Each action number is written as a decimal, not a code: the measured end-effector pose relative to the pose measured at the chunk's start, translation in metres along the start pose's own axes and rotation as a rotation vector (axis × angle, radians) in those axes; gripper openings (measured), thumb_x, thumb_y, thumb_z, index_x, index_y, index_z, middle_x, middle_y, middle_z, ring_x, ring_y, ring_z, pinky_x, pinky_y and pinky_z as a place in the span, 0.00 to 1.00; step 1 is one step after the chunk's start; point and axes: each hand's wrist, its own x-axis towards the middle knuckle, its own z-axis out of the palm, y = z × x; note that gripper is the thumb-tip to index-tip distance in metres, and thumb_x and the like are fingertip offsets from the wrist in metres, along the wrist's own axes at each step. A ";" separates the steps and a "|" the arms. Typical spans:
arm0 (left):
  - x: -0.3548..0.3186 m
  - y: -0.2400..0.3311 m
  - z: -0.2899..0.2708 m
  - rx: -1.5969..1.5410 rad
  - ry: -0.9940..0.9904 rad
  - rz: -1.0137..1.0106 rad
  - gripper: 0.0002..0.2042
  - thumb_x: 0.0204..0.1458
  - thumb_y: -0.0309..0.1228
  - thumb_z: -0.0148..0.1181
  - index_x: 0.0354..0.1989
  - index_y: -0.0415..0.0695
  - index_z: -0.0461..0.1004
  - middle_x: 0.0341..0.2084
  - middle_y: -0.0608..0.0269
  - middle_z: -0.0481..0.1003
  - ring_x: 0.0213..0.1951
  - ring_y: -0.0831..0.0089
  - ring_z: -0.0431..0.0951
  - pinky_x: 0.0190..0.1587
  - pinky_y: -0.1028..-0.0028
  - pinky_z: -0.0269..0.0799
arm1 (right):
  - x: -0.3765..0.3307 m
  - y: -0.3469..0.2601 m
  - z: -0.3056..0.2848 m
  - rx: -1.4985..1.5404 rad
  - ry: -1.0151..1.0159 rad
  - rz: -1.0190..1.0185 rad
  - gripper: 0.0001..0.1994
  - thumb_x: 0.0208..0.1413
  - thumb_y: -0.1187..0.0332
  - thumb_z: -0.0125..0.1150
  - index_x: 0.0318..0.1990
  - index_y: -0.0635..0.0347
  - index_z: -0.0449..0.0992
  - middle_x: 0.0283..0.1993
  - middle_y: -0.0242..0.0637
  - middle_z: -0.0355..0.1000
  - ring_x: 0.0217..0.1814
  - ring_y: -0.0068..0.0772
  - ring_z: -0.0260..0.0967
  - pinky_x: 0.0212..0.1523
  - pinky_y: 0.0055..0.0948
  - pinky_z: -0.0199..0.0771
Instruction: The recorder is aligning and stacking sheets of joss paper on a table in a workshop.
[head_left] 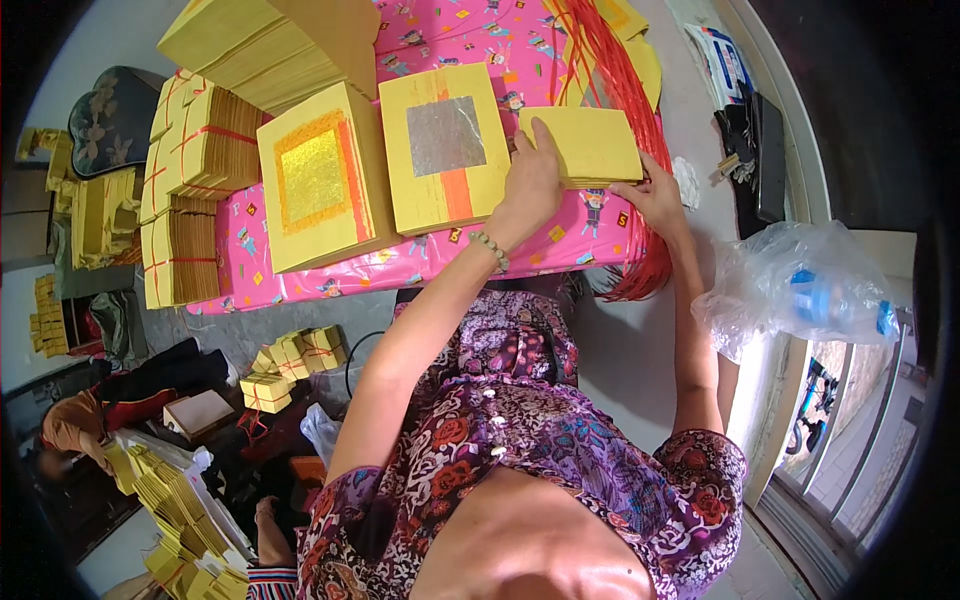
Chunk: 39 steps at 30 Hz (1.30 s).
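Both hands are up near the top middle of the frame, working on a plain yellow paper stack (590,145) that sits on a table (330,275) covered in pink patterned cloth. The left hand (530,185) lies flat on the stack's left edge, fingers stretched out and pressing down, so that grip is spread, not pinching. The right hand (655,195) is at the stack's lower right corner, fingers curled under the edge and pinching the sheets there.

Just left of that stack is a yellow pile with a silver foil square (443,145), and left of that another with a gold foil square (318,185). A bunch of red strings (620,90) drapes down the right side of the table, passing behind the right hand. Tied yellow bundles (195,190) are stacked at the upper left, and a clear plastic bag (795,290) sits at the right edge.
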 end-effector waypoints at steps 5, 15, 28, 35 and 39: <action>-0.010 0.008 0.001 -0.010 0.199 0.115 0.55 0.37 0.24 0.76 0.69 0.27 0.39 0.63 0.15 0.46 0.65 0.28 0.55 0.67 0.53 0.60 | -0.003 -0.011 -0.003 -0.046 0.015 0.000 0.37 0.50 0.71 0.72 0.67 0.67 0.61 0.57 0.49 0.73 0.54 0.34 0.75 0.48 0.29 0.78; -0.053 0.003 -0.062 -0.210 0.240 0.345 0.38 0.47 0.29 0.70 0.65 0.33 0.57 0.60 0.33 0.61 0.64 0.40 0.61 0.64 0.57 0.62 | -0.026 -0.098 0.003 -0.429 0.236 -0.347 0.33 0.49 0.70 0.71 0.64 0.60 0.66 0.55 0.51 0.70 0.56 0.49 0.71 0.53 0.36 0.73; -0.117 -0.073 -0.098 0.116 0.360 0.207 0.20 0.41 0.25 0.71 0.45 0.42 0.76 0.43 0.53 0.73 0.48 0.53 0.70 0.51 0.61 0.69 | 0.002 -0.141 0.112 -0.610 -0.319 -0.658 0.18 0.45 0.67 0.72 0.44 0.60 0.75 0.41 0.39 0.71 0.46 0.45 0.71 0.45 0.42 0.73; -0.120 -0.089 -0.090 0.056 0.372 0.177 0.15 0.44 0.24 0.68 0.43 0.41 0.77 0.40 0.57 0.75 0.45 0.55 0.72 0.49 0.63 0.71 | 0.020 -0.141 0.114 -0.655 -0.436 -0.672 0.12 0.48 0.66 0.69 0.37 0.61 0.77 0.36 0.39 0.72 0.40 0.45 0.73 0.40 0.41 0.73; -0.120 -0.089 -0.092 -0.017 0.375 0.202 0.11 0.47 0.24 0.66 0.40 0.40 0.79 0.38 0.56 0.77 0.43 0.55 0.74 0.47 0.63 0.72 | 0.026 -0.143 0.111 -0.612 -0.462 -0.639 0.10 0.51 0.64 0.66 0.33 0.61 0.78 0.31 0.38 0.72 0.36 0.44 0.73 0.38 0.41 0.72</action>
